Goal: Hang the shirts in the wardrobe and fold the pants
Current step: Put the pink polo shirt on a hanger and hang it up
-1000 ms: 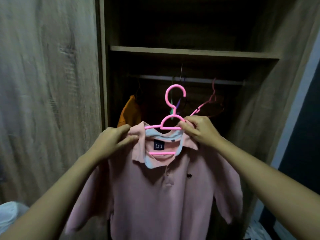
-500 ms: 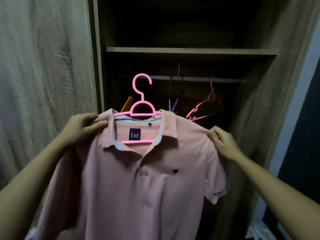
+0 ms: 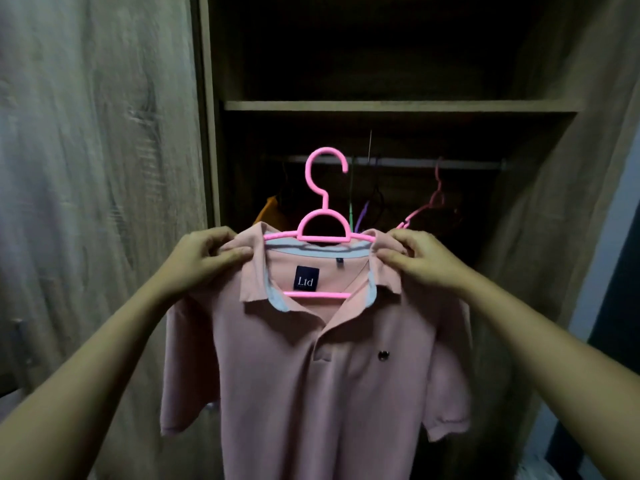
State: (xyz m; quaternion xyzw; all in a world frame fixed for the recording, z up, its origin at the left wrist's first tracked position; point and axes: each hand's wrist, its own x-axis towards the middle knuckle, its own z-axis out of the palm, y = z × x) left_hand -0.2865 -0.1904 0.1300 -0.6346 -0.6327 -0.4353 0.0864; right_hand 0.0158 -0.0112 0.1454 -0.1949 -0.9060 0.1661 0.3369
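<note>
A pale pink polo shirt point(image 3: 322, 375) with a grey-lined collar and a dark "Ltd" label hangs on a bright pink plastic hanger point(image 3: 323, 216), held up in front of the open wardrobe. My left hand point(image 3: 204, 258) pinches the shirt's left shoulder beside the collar. My right hand point(image 3: 419, 258) pinches the right shoulder at the collar's other end. The hanger's hook points up, below and in front of the wardrobe rail point(image 3: 415, 163), not on it.
The rail holds an orange garment point(image 3: 272, 211) at the left, green and purple hangers point(image 3: 360, 216) in the middle and a pink hanger point(image 3: 434, 202) at the right. A wooden shelf point(image 3: 398, 105) runs above. The wardrobe door point(image 3: 97, 168) stands at the left.
The shirt and hanger shifted right toward the wardrobe opening. My right hand moved from the sleeve's shoulder edge in to the collar, and my left hand moved closer to the collar.
</note>
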